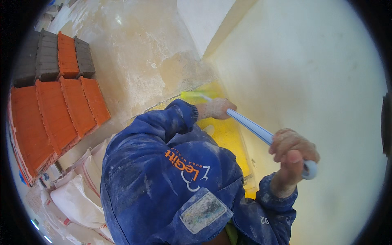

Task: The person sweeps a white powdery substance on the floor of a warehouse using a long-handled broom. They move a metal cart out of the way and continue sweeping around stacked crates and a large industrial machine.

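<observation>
My left hand [221,108], dusted with pale powder, grips a white handle with blue stripes [251,123] partway along. My right hand [292,147] closes around the handle's upper part, just short of its rounded end cap [310,170]. At the far end is a blurred yellow-green head [196,95], which looks like a broom's. It is low over a yellow floor strip [225,134]; contact cannot be made out. Below my left forearm, part of a pale shoe [209,130] shows on the strip. My powder-marked blue jacket [144,171] hides the floor nearest me.
A pale wall [306,76] rises close along the right, with a white wall corner [203,27] ahead. Stacked orange crates [64,113] and grey crates [49,55] stand at left. White sacks [76,196] lie at lower left. The floor [137,61] has pale, powdery patches.
</observation>
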`<action>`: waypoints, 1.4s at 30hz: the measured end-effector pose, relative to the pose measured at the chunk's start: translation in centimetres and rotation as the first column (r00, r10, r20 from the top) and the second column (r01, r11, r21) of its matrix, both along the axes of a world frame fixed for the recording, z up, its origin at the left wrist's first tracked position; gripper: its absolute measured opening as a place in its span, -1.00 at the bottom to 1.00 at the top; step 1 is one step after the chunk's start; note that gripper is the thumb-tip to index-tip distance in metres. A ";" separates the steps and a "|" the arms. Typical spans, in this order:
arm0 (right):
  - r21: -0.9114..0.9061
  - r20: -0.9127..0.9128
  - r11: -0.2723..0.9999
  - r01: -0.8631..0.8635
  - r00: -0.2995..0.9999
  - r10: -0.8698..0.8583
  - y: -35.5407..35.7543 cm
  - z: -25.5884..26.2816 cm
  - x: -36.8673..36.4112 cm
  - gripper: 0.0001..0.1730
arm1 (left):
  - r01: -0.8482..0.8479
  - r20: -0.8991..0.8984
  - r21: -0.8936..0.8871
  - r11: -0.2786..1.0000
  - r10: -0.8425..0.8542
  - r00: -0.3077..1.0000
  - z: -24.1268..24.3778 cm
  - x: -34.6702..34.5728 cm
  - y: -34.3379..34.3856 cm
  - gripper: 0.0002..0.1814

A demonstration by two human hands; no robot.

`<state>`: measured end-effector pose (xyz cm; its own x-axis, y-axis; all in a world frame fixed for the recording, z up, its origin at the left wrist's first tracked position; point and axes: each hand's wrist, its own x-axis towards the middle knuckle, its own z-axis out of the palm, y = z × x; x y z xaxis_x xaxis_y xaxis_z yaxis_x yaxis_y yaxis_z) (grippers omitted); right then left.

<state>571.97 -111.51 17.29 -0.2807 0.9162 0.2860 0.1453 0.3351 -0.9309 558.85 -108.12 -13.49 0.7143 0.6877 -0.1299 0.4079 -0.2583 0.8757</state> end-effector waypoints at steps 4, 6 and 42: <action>0.075 0.088 0.986 -0.147 0.986 0.141 1.5 -6.5 -2.0 -0.69 | -0.143 -0.108 0.120 0.982 0.156 0.982 -5.4 -5.9 5.1 -0.87; 0.056 0.116 0.984 -0.166 0.980 0.159 1.9 -11.3 -2.9 -0.77 | -0.188 -0.122 0.205 0.961 0.215 0.969 -8.4 -9.5 8.0 -0.89; 0.328 0.009 0.833 -0.446 0.883 0.470 3.9 -3.1 -6.1 -0.67 | -0.775 0.173 0.283 0.565 0.765 0.621 0.2 -15.6 3.1 -0.80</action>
